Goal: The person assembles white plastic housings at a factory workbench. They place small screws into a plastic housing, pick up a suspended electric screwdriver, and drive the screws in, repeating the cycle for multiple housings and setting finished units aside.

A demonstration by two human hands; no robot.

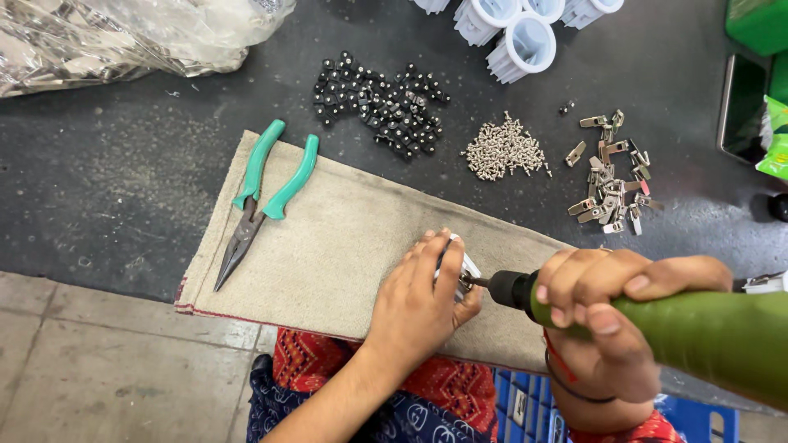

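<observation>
In the head view we look down on a dark work surface [123,189] with a beige cloth mat [328,246] laid across its near edge. Our left hand [419,299] rests on the mat near its near edge, fingers curled down and closed over a small white part [468,267], pinning it against the cloth; only a corner of the part shows between the fingers. Our right hand [607,316] is wrapped tight around the green body of a powered screwdriver [706,328], which lies nearly level and comes in from the right edge of the mat. Its black nose and short metal bit [474,281] meet the white part just beside our left fingertips.

Towards the mat's far left corner lies a pair of long-nose pliers [263,197] with green handles, handles apart, jaws pointing to the mat's left edge, well apart from both hands.

Beyond the mat's far edge, on the bare surface, we see three heaps: black small parts [382,102] to the left, silver screws [503,149] in the middle, and bent metal clips [611,176] to the right. At the far edge of the surface stand several white ribbed plastic housings [521,45]. A crumpled clear plastic bag [123,37] fills the far left corner. Green objects [759,25] sit at the far right corner; we cannot tell what they are.
</observation>
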